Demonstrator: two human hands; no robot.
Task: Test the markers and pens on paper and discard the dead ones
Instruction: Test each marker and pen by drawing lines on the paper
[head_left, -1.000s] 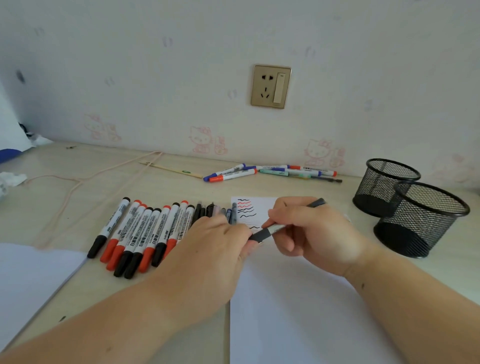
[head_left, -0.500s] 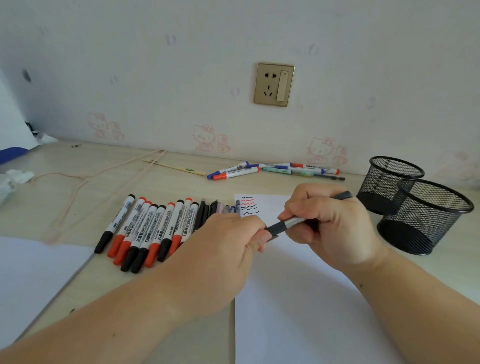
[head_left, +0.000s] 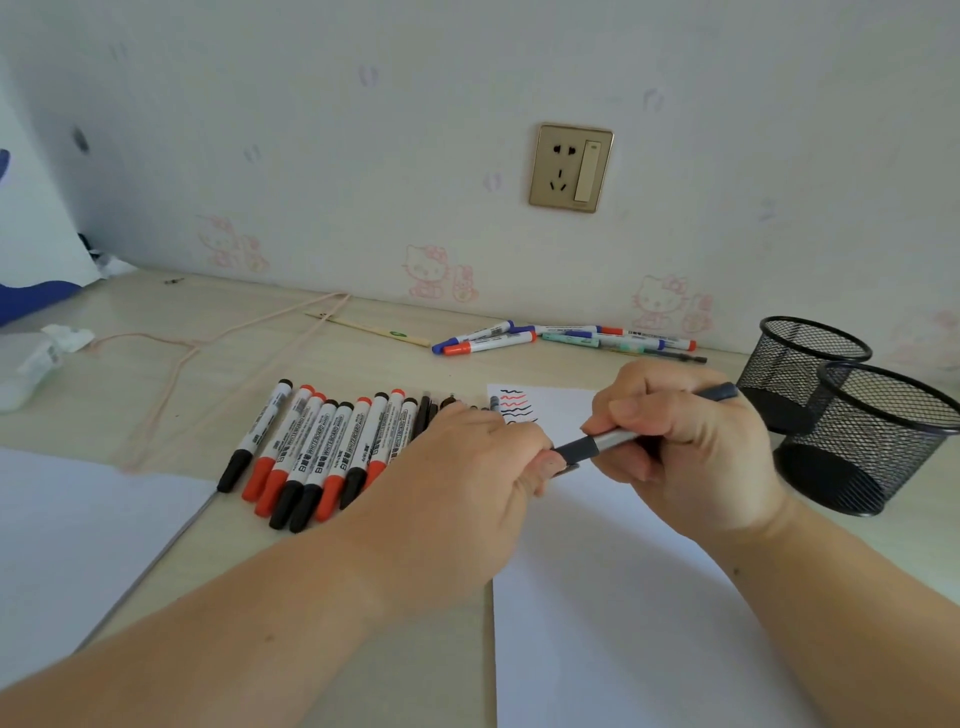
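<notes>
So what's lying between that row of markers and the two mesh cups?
In the head view, the white paper with test squiggles, and over it both hands gripping a grey pen.

The left hand (head_left: 467, 467) hides the pen (head_left: 597, 446) tip and the nearest markers; the paper (head_left: 623, 597) runs off the bottom edge.

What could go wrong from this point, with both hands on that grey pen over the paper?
1. The left hand pinches the cap end of the grey pen that the right hand grips; a sudden release could jerk the tip across the test squiggles on the paper.
2. The left forearm lies close beside the row of markers; a pull could nudge them and mix tested with untested.
</notes>
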